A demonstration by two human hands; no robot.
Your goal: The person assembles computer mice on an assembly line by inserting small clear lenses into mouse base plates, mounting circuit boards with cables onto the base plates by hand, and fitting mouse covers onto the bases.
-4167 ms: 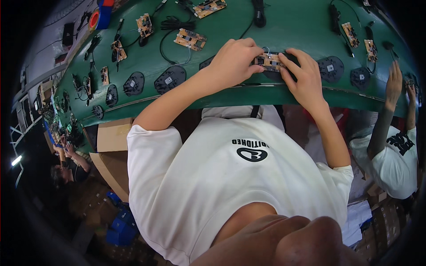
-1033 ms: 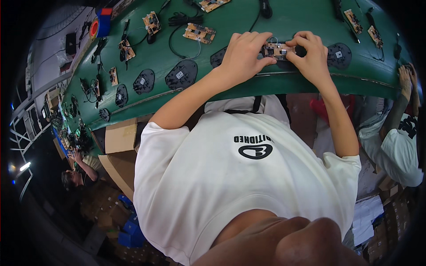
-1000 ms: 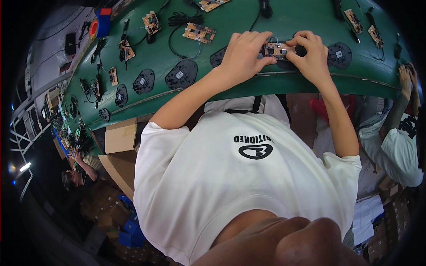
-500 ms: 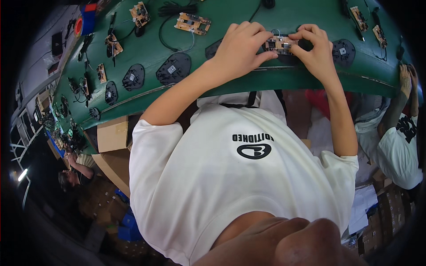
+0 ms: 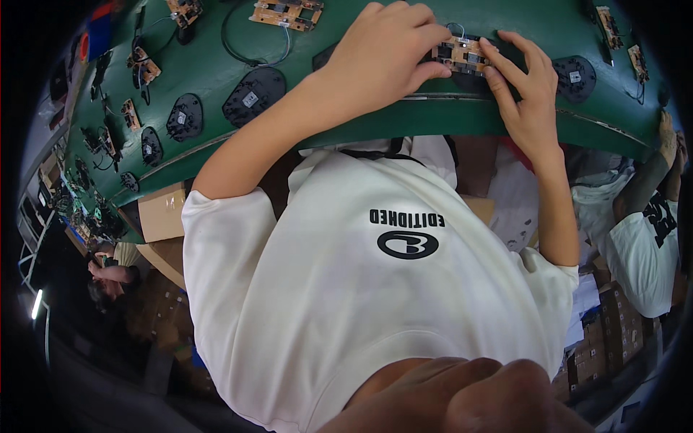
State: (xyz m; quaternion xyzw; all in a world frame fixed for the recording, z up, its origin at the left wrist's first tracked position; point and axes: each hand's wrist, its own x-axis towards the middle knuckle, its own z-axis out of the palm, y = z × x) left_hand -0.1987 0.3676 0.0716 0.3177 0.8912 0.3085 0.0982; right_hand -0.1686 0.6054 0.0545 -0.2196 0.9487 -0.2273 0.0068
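Observation:
A small tan circuit board (image 5: 462,55) with dark parts and a thin pale wire is between my two hands, at the front edge of the green table. My left hand (image 5: 386,54) is closed on its left end, thumb below and fingers above. At its right end, my right hand (image 5: 527,90) has the thumb and a straightened finger against the board, with another finger raised behind. A dark plastic shell (image 5: 473,82) shows partly under the board; the rest of it is hidden. Right of my right hand lies a black plastic shell (image 5: 576,78) with a pale label.
Along the green table (image 5: 346,119) to the left lie several black shells, such as a large one (image 5: 254,97). Behind them are more boards with cables, including a tan board (image 5: 287,13). At the far right, another person's hand (image 5: 668,137) rests by the table edge.
The view has shifted, so table items at left sit further left and higher. My right fingers have straightened, and the thumb has moved from the board's front toward its right end.

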